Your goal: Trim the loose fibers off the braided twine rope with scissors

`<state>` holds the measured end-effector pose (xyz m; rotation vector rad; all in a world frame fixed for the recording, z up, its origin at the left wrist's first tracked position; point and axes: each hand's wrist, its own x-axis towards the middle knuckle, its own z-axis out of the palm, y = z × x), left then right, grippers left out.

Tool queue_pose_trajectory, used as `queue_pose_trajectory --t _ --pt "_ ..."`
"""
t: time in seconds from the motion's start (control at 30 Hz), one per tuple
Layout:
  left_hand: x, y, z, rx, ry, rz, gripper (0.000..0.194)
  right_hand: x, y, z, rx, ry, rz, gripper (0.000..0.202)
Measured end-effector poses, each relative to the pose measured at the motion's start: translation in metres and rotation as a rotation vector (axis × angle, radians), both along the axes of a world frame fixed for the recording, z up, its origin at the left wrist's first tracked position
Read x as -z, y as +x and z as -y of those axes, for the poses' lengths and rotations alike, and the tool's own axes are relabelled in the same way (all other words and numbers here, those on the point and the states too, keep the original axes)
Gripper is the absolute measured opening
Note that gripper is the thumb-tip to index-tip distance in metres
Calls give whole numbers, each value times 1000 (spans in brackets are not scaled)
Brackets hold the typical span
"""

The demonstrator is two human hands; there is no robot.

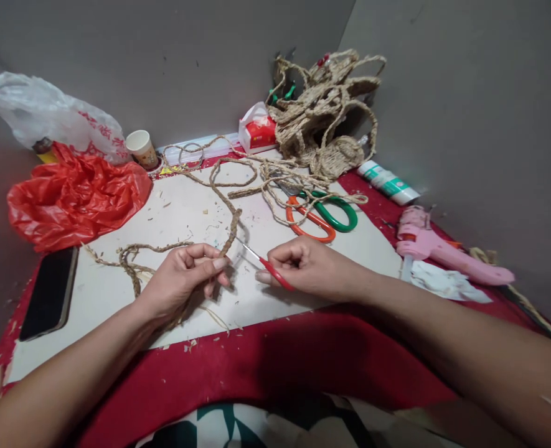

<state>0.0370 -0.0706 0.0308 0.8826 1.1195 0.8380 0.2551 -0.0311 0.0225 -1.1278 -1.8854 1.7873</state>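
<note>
My left hand [182, 277] pinches a thick brown braided straw rope [231, 234] between thumb and fingers, and the rope rises from the grip toward the loose coils behind. In my right hand [310, 267] is a small pair of red-handled scissors [275, 274], whose slim metal blades point left at the rope. From this angle I cannot tell whether the blades touch it. A second length of braid [132, 264] lies left of my left hand on the white board [195, 211]. Beyond my right hand, large scissors with orange and green handles [324, 219] lie partly under thin cord [279, 180].
At the back right stands a pile of woven straw pieces [322, 118] beside a tissue pack [259, 132]. A pink glue gun [452, 249] and a white-green tube [390, 182] lie right. Left are a red plastic bag [79, 193], a phone [48, 295] and a paper cup [141, 148].
</note>
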Motion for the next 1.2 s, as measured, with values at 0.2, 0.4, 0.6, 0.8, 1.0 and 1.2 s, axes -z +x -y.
queue_pose_trajectory --t 0.2,0.4,0.6,0.8,1.0,1.2 --pt "-23 -18 -1 128 -42 -22 18 2 -4 3 142 160 -90 52" --pt "-25 -7 12 36 -32 -81 18 6 -6 4 122 153 -31 50" --pt "2 -1 8 -203 -15 68 16 0 5 -3 -95 -145 -9 51" --pt "9 -1 8 -210 -7 95 20 5 7 3 -214 -433 -282 53" --pt "13 4 10 -186 21 93 24 11 -1 7 -147 -604 -472 50" --pt "15 5 11 -182 31 118 23 20 -4 5 -139 -777 -613 46"
